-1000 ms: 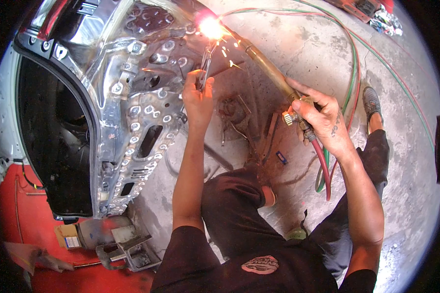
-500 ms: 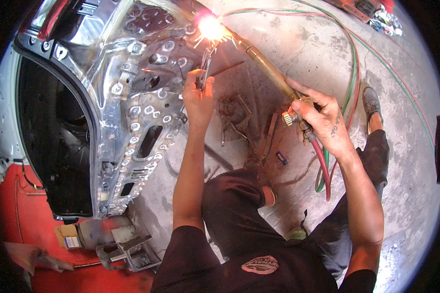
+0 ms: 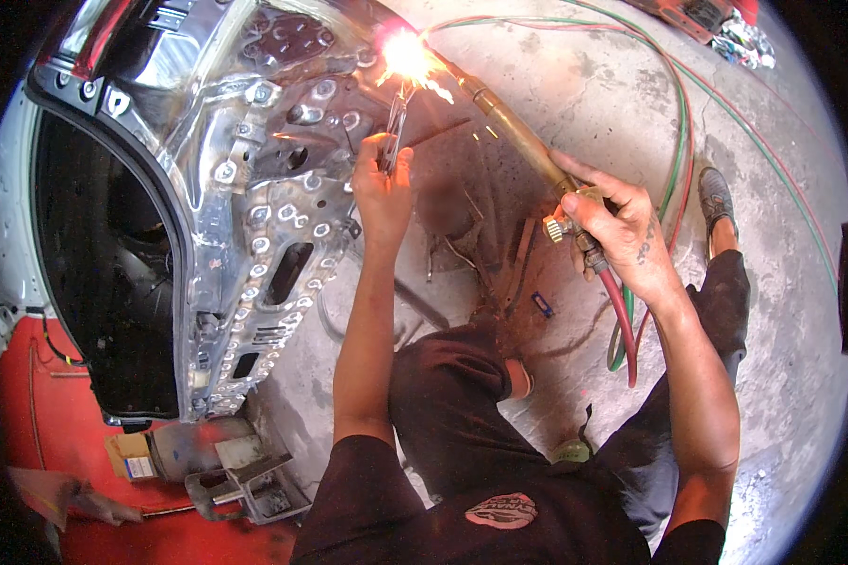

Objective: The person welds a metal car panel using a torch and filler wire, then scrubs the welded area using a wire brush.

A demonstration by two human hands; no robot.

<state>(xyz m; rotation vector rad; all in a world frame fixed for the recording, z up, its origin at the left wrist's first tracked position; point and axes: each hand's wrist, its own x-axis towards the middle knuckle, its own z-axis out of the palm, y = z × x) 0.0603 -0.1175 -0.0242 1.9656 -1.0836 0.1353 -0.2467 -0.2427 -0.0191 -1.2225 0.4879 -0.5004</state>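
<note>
My right hand (image 3: 622, 231) wrapped tight round brass torch (image 3: 523, 141), flame (image 3: 407, 58) bright at car door panel (image 3: 254, 188); my left hand (image 3: 383, 184) pinches pliers (image 3: 394, 127) just below flame; hoses (image 3: 674, 160) trail over concrete floor (image 3: 782, 311), right of panel

Daylight floods the concrete floor (image 3: 773, 311); the torch flame (image 3: 407, 55) blows out white, metal panel (image 3: 254, 188) glints, fisheye edges bend into black.

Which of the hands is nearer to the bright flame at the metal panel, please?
Left. The left hand grips pliers just below the flame; the right hand holds the torch handle farther down-right.
</note>
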